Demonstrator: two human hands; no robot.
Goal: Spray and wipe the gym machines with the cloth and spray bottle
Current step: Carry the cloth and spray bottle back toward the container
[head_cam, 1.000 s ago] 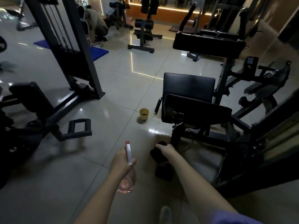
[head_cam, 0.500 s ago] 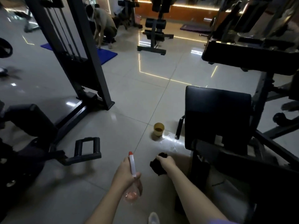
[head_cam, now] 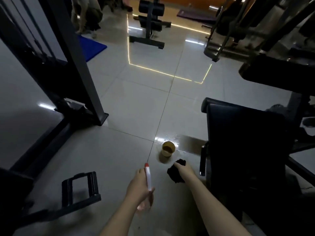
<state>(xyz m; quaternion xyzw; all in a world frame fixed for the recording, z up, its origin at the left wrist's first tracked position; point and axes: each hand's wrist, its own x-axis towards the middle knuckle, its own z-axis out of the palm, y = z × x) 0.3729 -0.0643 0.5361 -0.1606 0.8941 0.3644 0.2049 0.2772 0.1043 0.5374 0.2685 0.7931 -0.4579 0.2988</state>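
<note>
Both hands are loaded: the left hand is wrapped round the bottle, its white neck and red tip pointing away from the person and the clear body hanging below the fist, and the right hand is bunched on the dark cloth, just beside the left edge of the black pad. Judging by that, the step is getting to the next surface, and the pad looks the nearest candidate. To do it well, turn the red tip toward the pad before squeezing, mist lightly, then open the cloth out flat rather than wiping with a wad, working from the top edge down. Just ahead of the cloth a yellow cup stands on the floor in a wet, glossy patch; step round it, since a knock would likely spill it and the tiles look slippery. Farther off stand a dark frame at left and a blue mat.
</note>
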